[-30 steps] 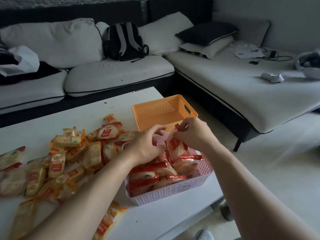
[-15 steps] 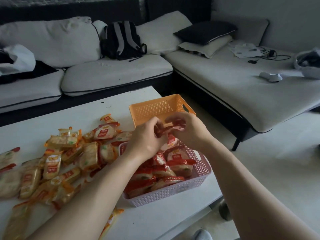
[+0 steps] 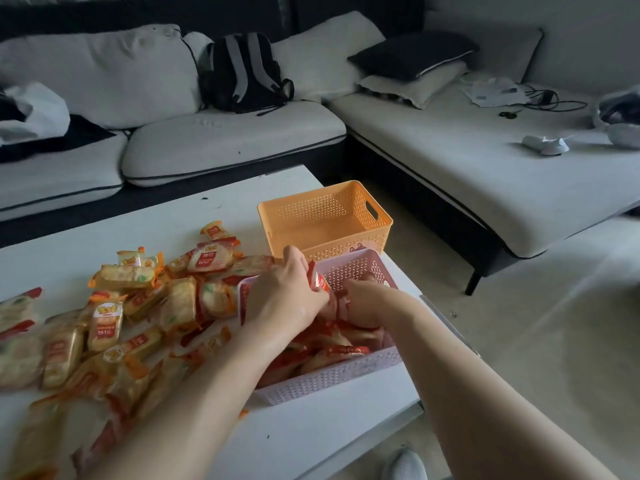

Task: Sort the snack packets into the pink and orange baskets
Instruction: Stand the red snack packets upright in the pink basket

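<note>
Table unchanged; both hands (lowered) inside pink basket.

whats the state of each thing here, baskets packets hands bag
orange basket: upright on the table, empty
pink basket: upright, holding many red-edged packets
red packet: held upright over the pink basket
left hand: closed on the red packet
right hand: down inside the pink basket; grip cannot be told
loose packets: unsorted heap on the white table
backpack: upright on the sofa, closed as far as shows
</note>
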A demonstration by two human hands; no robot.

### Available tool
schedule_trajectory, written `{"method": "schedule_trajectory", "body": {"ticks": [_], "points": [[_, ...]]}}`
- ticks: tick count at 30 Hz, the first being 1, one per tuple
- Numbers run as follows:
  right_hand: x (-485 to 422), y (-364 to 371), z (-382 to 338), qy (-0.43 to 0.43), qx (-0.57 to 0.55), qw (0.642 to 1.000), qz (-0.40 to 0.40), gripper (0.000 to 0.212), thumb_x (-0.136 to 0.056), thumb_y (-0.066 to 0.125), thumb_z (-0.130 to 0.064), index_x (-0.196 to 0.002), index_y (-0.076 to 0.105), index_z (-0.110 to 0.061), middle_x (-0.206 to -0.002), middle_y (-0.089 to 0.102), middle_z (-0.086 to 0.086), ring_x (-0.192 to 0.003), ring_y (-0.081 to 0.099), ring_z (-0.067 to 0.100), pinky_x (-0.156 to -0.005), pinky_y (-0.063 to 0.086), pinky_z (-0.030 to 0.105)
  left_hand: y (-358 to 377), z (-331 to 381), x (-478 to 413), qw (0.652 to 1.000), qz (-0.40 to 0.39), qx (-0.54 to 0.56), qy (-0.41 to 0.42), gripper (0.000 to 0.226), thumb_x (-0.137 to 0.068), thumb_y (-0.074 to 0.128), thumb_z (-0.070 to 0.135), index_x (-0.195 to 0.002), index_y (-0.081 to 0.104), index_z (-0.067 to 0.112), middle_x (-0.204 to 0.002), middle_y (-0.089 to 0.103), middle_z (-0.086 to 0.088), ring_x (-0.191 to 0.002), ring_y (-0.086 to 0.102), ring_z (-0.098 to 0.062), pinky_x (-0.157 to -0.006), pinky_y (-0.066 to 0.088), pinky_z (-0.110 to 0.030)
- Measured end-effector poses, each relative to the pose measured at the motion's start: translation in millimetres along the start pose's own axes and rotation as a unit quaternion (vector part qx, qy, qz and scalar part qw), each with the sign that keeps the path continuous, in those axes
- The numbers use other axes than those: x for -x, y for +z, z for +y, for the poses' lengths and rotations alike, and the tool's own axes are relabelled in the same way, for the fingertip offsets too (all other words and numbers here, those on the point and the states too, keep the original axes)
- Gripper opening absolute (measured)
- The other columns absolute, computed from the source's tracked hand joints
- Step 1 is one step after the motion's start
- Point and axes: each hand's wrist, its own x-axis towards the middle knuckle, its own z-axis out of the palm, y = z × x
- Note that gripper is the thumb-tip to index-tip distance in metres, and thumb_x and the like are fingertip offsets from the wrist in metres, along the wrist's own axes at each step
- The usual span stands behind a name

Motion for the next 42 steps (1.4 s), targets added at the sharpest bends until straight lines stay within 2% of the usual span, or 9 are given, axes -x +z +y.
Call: {"method": "schedule_trajectory", "body": {"ticks": [5,11,14,16,26,30,33,39,42], "points": [[-20,14,7,-0.033,0.057,0.998,-0.023,0.059,-0.080,0.043,-0.051,-0.133,0.051,-0.026,-0.145,0.048,0.010,-0.121,0.052,0.034,-0.106,0.044,0.049,-6,2,0,0.989,-0.069,-0.095,0.089,0.039,-0.094,0.056,0.041,-0.133,0.054,0.043,-0.111,0.071,0.005,-0.092,0.066,-0.021,-0.062,0.043,-0.026],[-6,7,5,-0.058,0.053,0.994,0.074,0.034,-0.094,0.053,-0.024,-0.126,0.054,-0.011,-0.119,0.061,0.014,-0.110,0.058,0.032,-0.081,0.049,0.038,-14,-2,-7,0.978,-0.168,-0.104,0.069,0.065,-0.078,0.071,0.057,-0.140,0.052,0.047,-0.141,0.058,0.002,-0.121,0.060,-0.026,-0.089,0.049,-0.033],[-3,-3,11,-0.059,0.044,0.987,0.146,0.008,-0.086,0.055,-0.006,-0.080,0.058,-0.009,-0.093,0.062,0.014,-0.089,0.059,0.025,-0.075,0.058,0.036,-11,-3,-7,0.978,-0.154,-0.116,0.078,0.069,-0.080,0.074,0.056,-0.143,0.050,0.042,-0.143,0.058,0.002,-0.123,0.060,-0.026,-0.088,0.049,-0.034],[2,-9,11,-0.074,0.052,0.982,0.164,0.025,-0.084,0.054,-0.001,-0.062,0.048,-0.011,-0.082,0.061,0.015,-0.076,0.062,0.023,-0.069,0.059,0.032,-9,-1,-7,0.978,-0.140,-0.125,0.089,0.069,-0.081,0.075,0.054,-0.143,0.051,0.037,-0.140,0.060,0.001,-0.120,0.061,-0.025,-0.086,0.049,-0.035],[19,-30,20,-0.135,-0.014,0.961,0.241,0.034,-0.086,0.062,0.008,-0.106,0.075,-0.016,-0.104,0.058,-0.001,-0.086,0.058,0.012,-0.060,0.045,0.013,15,1,-12,0.963,-0.042,-0.216,0.156,0.036,-0.086,0.061,0.060,-0.109,0.061,0.033,-0.099,0.073,0.001,-0.094,0.071,-0.027,-0.066,0.044,-0.033],[5,-13,18,-0.171,-0.018,0.956,0.239,0.040,-0.082,0.058,0.009,-0.105,0.077,-0.018,-0.100,0.060,0.005,-0.094,0.056,0.024,-0.074,0.054,0.033,21,-6,-12,0.966,-0.052,-0.193,0.162,0.061,-0.085,0.061,0.063,-0.137,0.044,0.036,-0.114,0.072,-0.003,-0.107,0.069,-0.030,-0.073,0.047,-0.036],[1,-8,18,-0.188,-0.004,0.961,0.204,0.043,-0.078,0.052,0.010,-0.097,0.078,-0.018,-0.090,0.070,0.004,-0.087,0.063,0.024,-0.071,0.054,0.031,13,-15,-12,0.959,-0.098,-0.211,0.161,0.094,-0.072,0.076,0.066,-0.148,0.029,0.037,-0.132,0.064,-0.003,-0.120,0.063,-0.030,-0.087,0.051,-0.039],[8,-17,17,-0.152,-0.158,0.964,0.147,0.056,-0.080,0.045,0.015,-0.124,0.068,-0.013,-0.119,0.069,0.000,-0.111,0.064,0.015,-0.092,0.057,0.028,16,-16,-17,0.951,-0.084,-0.249,0.162,0.083,-0.074,0.078,0.060,-0.141,0.039,0.030,-0.132,0.058,-0.003,-0.120,0.059,-0.031,-0.089,0.050,-0.043],[20,-28,19,-0.128,-0.145,0.965,0.179,0.031,-0.089,0.055,0.003,-0.113,0.071,-0.009,-0.109,0.070,0.002,-0.099,0.067,0.020,-0.086,0.059,0.033,20,-13,-18,0.961,-0.082,-0.218,0.152,0.081,-0.074,0.079,0.055,-0.139,0.038,0.028,-0.133,0.058,-0.004,-0.120,0.060,-0.031,-0.090,0.051,-0.044]]}}
